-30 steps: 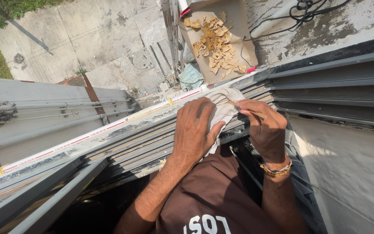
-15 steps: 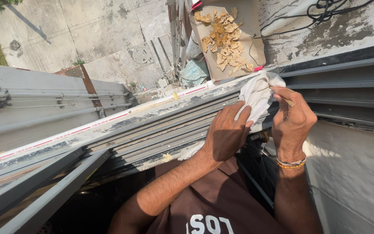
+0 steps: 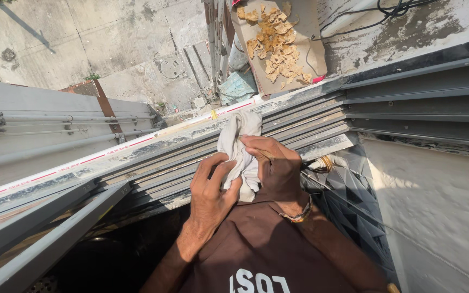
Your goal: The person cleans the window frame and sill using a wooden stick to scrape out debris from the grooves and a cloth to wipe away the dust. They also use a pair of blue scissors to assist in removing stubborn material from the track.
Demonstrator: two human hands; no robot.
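At the centre of the frame, both the left hand (image 3: 211, 191) and the right hand (image 3: 274, 167) pinch the white cloth (image 3: 239, 142) against the grey window track (image 3: 191, 157); firm, even pressure along the grooves seems best.

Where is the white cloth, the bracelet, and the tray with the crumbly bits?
white cloth (image 3: 238, 142), head view, on the bunched middle fold between the hands.
bracelet (image 3: 300, 214), head view, on the beaded band at the right wrist.
tray (image 3: 309, 38), head view, on a bare brown part beside the crumbly bits.
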